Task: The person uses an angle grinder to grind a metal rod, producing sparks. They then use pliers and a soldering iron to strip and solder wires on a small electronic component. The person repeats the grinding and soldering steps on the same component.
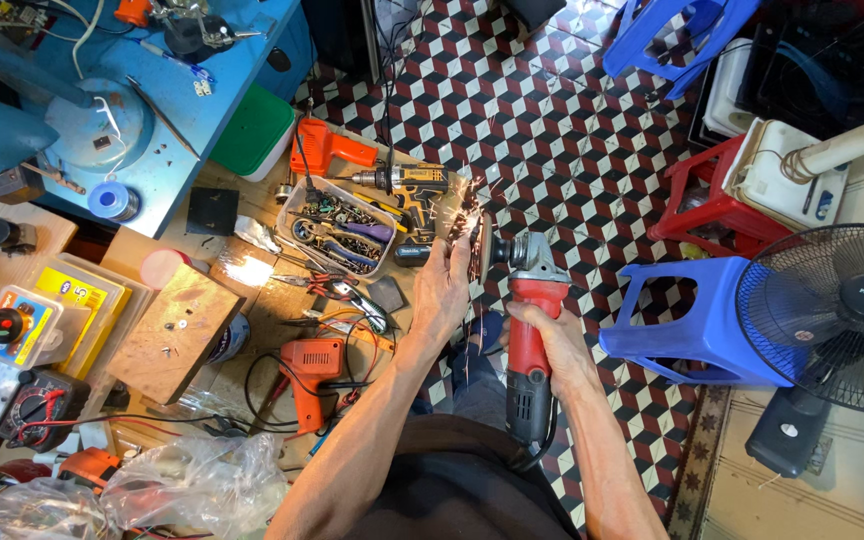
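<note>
My right hand grips the red body of an angle grinder, its grey head and disc pointing away from me over the tiled floor. My left hand holds a small workpiece against the disc; the piece itself is too small to make out. Bright sparks spray from the contact point toward the yellow-and-black cordless drill. The grinder's cord runs back toward my body.
A low wooden board at left carries a clear tray of bits and tools, an orange glue gun, pliers, a wooden block and meters. A blue plastic stool, red stool and a floor fan stand at right.
</note>
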